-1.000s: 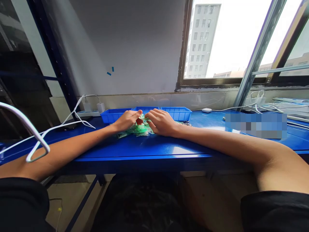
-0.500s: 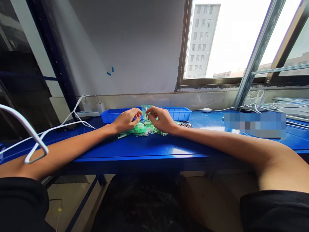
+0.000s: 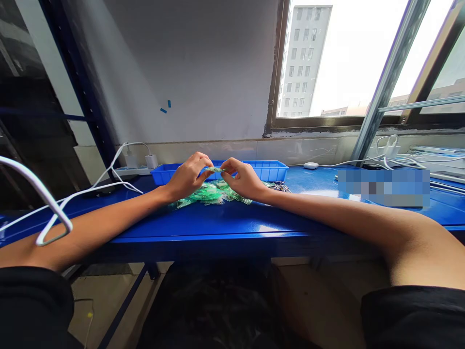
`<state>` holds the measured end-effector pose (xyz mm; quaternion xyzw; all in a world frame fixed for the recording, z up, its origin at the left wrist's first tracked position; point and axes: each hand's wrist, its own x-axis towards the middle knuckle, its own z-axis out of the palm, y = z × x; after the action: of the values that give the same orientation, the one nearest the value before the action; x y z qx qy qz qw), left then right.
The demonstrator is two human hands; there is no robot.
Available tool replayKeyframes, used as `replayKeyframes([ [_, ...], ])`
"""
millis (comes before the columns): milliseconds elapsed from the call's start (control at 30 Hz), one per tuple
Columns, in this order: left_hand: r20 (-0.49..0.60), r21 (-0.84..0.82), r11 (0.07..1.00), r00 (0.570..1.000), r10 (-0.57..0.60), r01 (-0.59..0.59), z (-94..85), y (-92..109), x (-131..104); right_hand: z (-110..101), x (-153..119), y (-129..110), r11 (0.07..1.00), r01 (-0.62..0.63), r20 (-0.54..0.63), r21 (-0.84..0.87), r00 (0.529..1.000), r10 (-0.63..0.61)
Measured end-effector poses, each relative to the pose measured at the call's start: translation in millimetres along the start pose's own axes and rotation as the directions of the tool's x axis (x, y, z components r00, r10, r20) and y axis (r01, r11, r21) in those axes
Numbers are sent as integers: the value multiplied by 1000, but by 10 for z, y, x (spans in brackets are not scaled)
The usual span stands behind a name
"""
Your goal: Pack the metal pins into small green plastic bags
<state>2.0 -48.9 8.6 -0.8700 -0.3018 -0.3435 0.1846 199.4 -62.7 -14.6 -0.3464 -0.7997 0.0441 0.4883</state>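
Observation:
Between my hands a small green packet (image 3: 215, 169) is stretched sideways, seen nearly edge-on. My left hand (image 3: 189, 175) pinches its left end, and my right hand (image 3: 242, 178) pinches the right end between thumb and fingers. Below them a pile of clear and green plastic packets (image 3: 210, 193) lies on the blue table (image 3: 218, 220). Two blue trays stand behind: the left tray (image 3: 162, 175) is partly hidden by my left hand, the right tray (image 3: 271, 170) by my right hand. Small dark pieces (image 3: 279, 186) lie in front of the right tray.
White cables (image 3: 116, 167) and a power strip (image 3: 136, 171) are at the left. A small white adapter (image 3: 310, 166) sits right of the trays, with more cables (image 3: 388, 157) beyond. A metal post (image 3: 381, 92) rises at the right. The blurred patch hides its contents.
The packet, upright by my right hand before, is now tilted nearly flat. My left hand has risen slightly and its fingers have closed on the packet's left end.

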Motion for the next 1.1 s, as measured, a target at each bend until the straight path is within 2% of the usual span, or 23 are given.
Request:
replayKeyframes([
  [100, -6, 34, 999, 1000, 26, -25, -26, 18, 21, 2, 16, 24, 988, -38, 42, -152, 998, 45],
  [167, 5, 10, 1000, 1000, -13, 13, -44, 33, 25, 2, 18, 31, 991, -23, 52, -134, 998, 31],
  [267, 24, -60, 996, 998, -62, 64, -70, 58, 12, 2, 15, 15, 998, -52, 68, 34, 996, 50],
  [333, 28, -121, 992, 999, -42, 45, -84, 71, -7, 3, 16, -6, 976, -117, 75, 181, 992, 105],
  [500, 29, -252, 967, 998, 60, -51, -88, 56, -42, -5, 32, -61, 834, -273, 94, 479, 961, 261],
  [633, 10, -161, 978, 991, 135, -131, -76, 18, -38, -11, 24, -95, 787, -310, 132, 533, 949, 285],
  [733, -24, -80, 979, 982, 187, -188, -95, -7, -17, -2, 9, -98, 810, -303, 153, 501, 953, 262],
  [833, -96, -8, 984, 980, 174, -176, -156, -44, 22, -3, -13, -96, 856, -285, 200, 432, 955, 217],
  [900, -135, 45, 986, 977, 164, -159, -214, -84, 53, -19, -41, -113, 900, -244, 243, 361, 956, 162],
  [967, -146, 113, 983, 977, 158, -142, -275, -141, 80, -44, -81, -148, 963, -122, 282, 238, 958, 51],
  [1033, -139, 177, 979, 982, 128, -103, -327, -215, 99, -70, -122, -193, 992, 113, 344, 61, 930, -127],
  [1100, -157, 225, 974, 984, 79, -42, -363, -301, 113, -87, -153, -229, 925, 369, 435, -88, 850, -298],
])
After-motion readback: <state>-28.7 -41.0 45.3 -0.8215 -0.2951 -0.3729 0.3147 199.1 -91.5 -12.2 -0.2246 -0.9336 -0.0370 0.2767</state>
